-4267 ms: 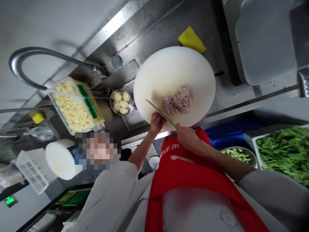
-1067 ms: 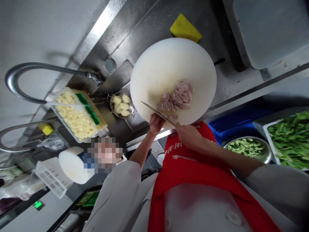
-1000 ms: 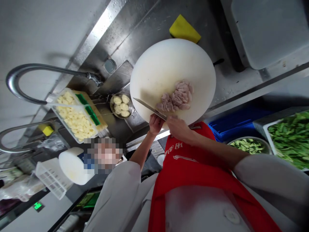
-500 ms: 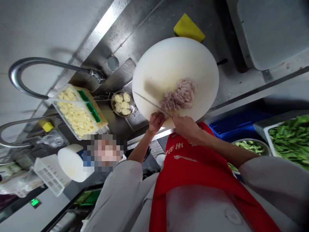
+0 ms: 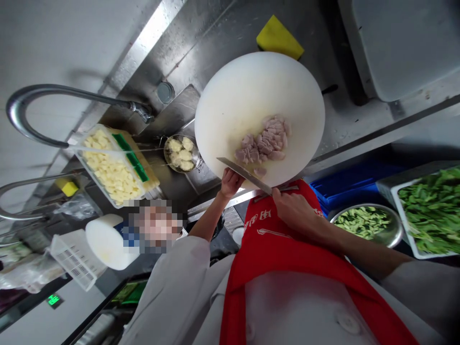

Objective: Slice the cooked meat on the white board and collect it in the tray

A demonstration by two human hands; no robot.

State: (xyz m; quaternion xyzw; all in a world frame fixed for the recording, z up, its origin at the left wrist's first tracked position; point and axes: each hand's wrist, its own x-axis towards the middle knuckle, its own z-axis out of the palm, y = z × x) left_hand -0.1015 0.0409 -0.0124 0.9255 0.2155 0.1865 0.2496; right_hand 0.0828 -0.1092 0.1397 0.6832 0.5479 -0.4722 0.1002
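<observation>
My right hand (image 5: 293, 206) is closed round the handle of a kitchen knife (image 5: 247, 176), near the front edge of a round white cutting board (image 5: 237, 91). The blade slants up and left across the board's near rim. My left hand (image 5: 231, 183) is at the board's near left edge with its fingers curled, just beside the blade. What lies under those fingers is hidden behind the knife. Sliced pale pink meat (image 5: 271, 139) lies heaped on the board beyond the knife. One loose meat slice (image 5: 259, 171) rests apart, close to the blade.
A yellow sponge (image 5: 279, 37) lies behind the board. To the left are a colander (image 5: 176, 167) with pale peeled pieces, a tub of cut pale pieces (image 5: 111, 167) and a faucet (image 5: 53, 89). At right stand a bowl of sliced greens (image 5: 366, 223) and a leafy crate (image 5: 431, 211).
My right hand has drawn the knife back toward my body and to the right. A single slice now shows apart from the heap. My left hand has barely moved.
</observation>
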